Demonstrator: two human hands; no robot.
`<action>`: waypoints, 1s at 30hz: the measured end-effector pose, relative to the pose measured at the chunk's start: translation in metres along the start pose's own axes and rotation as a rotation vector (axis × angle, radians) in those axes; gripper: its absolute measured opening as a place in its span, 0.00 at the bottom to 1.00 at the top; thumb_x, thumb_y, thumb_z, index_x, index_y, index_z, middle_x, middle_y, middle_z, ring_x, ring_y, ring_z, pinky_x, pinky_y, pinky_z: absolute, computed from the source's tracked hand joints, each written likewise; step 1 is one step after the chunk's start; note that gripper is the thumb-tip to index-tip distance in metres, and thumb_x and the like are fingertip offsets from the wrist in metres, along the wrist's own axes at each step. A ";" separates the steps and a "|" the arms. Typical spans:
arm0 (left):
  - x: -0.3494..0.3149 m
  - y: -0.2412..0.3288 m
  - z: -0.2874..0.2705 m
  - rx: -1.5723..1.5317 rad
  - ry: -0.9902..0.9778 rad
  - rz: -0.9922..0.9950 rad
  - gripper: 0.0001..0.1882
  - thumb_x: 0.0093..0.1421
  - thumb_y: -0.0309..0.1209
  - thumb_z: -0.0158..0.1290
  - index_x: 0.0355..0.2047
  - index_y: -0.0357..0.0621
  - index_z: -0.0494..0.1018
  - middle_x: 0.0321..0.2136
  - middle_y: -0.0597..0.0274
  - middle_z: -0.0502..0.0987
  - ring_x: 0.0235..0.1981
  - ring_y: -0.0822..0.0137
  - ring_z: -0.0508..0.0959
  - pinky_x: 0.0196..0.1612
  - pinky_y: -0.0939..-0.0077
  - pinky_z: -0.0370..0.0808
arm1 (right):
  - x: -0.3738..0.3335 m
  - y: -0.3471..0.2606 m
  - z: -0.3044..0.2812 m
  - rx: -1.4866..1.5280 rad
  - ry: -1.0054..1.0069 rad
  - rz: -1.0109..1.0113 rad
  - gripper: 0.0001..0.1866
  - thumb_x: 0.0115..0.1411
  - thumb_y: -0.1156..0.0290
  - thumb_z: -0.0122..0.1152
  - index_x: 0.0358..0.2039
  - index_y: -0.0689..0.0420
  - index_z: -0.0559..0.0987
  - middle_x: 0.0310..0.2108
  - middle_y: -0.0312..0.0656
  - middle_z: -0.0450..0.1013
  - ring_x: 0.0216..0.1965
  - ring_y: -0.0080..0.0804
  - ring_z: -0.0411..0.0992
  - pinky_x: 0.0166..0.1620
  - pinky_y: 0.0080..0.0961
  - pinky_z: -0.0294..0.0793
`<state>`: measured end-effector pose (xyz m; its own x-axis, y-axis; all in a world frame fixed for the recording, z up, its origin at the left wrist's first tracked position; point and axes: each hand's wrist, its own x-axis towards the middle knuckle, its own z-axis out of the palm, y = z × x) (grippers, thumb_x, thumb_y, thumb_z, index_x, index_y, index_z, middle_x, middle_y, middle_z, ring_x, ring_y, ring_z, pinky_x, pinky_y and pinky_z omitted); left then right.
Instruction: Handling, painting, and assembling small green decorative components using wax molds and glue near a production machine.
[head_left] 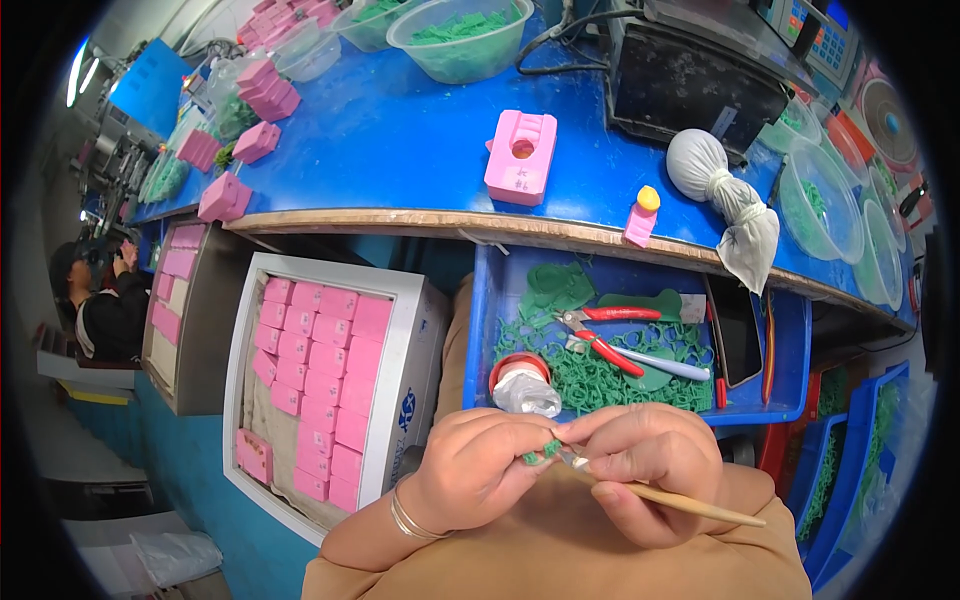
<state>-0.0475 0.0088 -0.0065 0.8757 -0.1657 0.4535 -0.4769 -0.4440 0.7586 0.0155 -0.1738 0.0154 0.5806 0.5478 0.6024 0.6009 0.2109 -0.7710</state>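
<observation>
My left hand (478, 470) pinches a small green wax piece (541, 452) between thumb and fingers, low in the middle of the view. My right hand (645, 470) grips a thin tool with a wooden handle (690, 503), its metal tip touching the green piece. Both hands are held close together over my lap, just below an open blue drawer (482, 320). A thin bracelet circles my left wrist.
The drawer holds green wax scraps (600, 380), red-handled pliers (610, 350) and a small red-rimmed pot (520, 378). A pink mould block (521, 155) lies on the blue bench, near a white cloth bundle (725, 195). A tray of pink blocks (320, 370) stands left. Another person sits far left.
</observation>
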 end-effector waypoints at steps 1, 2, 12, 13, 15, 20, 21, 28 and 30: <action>0.000 0.000 0.000 -0.015 -0.003 -0.011 0.06 0.51 0.20 0.54 0.30 0.39 0.70 0.28 0.55 0.79 0.26 0.61 0.80 0.28 0.74 0.76 | 0.000 0.000 0.000 -0.006 -0.007 -0.002 0.09 0.46 0.80 0.63 0.29 0.64 0.73 0.26 0.47 0.72 0.30 0.42 0.76 0.30 0.28 0.77; 0.000 0.000 0.000 -0.014 -0.002 -0.010 0.06 0.51 0.20 0.54 0.30 0.39 0.70 0.28 0.55 0.79 0.26 0.61 0.80 0.28 0.74 0.76 | 0.000 0.000 0.000 -0.006 -0.007 -0.004 0.09 0.46 0.80 0.63 0.29 0.64 0.73 0.26 0.47 0.72 0.30 0.42 0.76 0.30 0.28 0.77; 0.000 0.000 0.001 -0.051 0.021 -0.044 0.05 0.52 0.20 0.54 0.29 0.39 0.71 0.28 0.55 0.79 0.26 0.62 0.80 0.29 0.75 0.76 | -0.003 0.002 -0.006 0.061 -0.102 -0.003 0.10 0.53 0.80 0.54 0.36 0.66 0.67 0.29 0.50 0.68 0.36 0.52 0.76 0.38 0.38 0.79; 0.000 0.000 0.000 -0.051 0.019 -0.041 0.05 0.52 0.20 0.55 0.29 0.39 0.71 0.28 0.55 0.79 0.26 0.62 0.80 0.29 0.75 0.76 | -0.002 0.001 -0.006 0.058 -0.104 0.004 0.10 0.53 0.80 0.54 0.36 0.66 0.67 0.29 0.50 0.68 0.35 0.52 0.76 0.38 0.38 0.79; 0.001 -0.001 0.000 -0.051 0.009 -0.028 0.08 0.48 0.20 0.56 0.30 0.38 0.70 0.28 0.54 0.79 0.26 0.59 0.79 0.29 0.73 0.76 | -0.002 0.001 -0.006 0.051 -0.102 0.005 0.10 0.53 0.80 0.54 0.36 0.66 0.67 0.29 0.50 0.68 0.35 0.52 0.76 0.38 0.38 0.79; 0.002 -0.001 -0.001 -0.051 0.002 -0.015 0.11 0.45 0.19 0.58 0.30 0.37 0.71 0.27 0.54 0.78 0.26 0.57 0.79 0.29 0.71 0.77 | -0.001 0.002 -0.004 0.037 -0.092 0.008 0.09 0.53 0.80 0.55 0.35 0.65 0.68 0.29 0.50 0.69 0.35 0.50 0.76 0.37 0.37 0.79; 0.002 -0.001 0.000 -0.050 0.005 -0.018 0.11 0.45 0.20 0.58 0.30 0.37 0.71 0.27 0.54 0.78 0.26 0.57 0.79 0.29 0.71 0.77 | -0.001 0.002 -0.004 0.041 -0.083 0.012 0.09 0.53 0.80 0.55 0.35 0.65 0.68 0.29 0.50 0.69 0.35 0.50 0.76 0.37 0.37 0.79; 0.001 -0.002 0.000 -0.026 0.003 -0.026 0.10 0.45 0.20 0.58 0.30 0.37 0.71 0.27 0.55 0.77 0.26 0.58 0.79 0.29 0.72 0.77 | -0.001 0.003 0.001 -0.005 0.008 0.018 0.10 0.46 0.79 0.65 0.29 0.64 0.73 0.26 0.46 0.72 0.32 0.43 0.77 0.30 0.28 0.78; 0.002 -0.001 0.000 -0.016 0.007 -0.026 0.10 0.45 0.20 0.58 0.30 0.37 0.71 0.26 0.55 0.77 0.26 0.58 0.79 0.29 0.72 0.77 | 0.000 0.004 0.001 -0.039 -0.011 -0.008 0.10 0.46 0.78 0.65 0.29 0.64 0.73 0.27 0.46 0.72 0.32 0.42 0.77 0.30 0.28 0.78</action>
<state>-0.0452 0.0090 -0.0066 0.8874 -0.1481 0.4366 -0.4550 -0.4341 0.7775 0.0178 -0.1723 0.0123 0.5698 0.5551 0.6059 0.6264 0.1839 -0.7575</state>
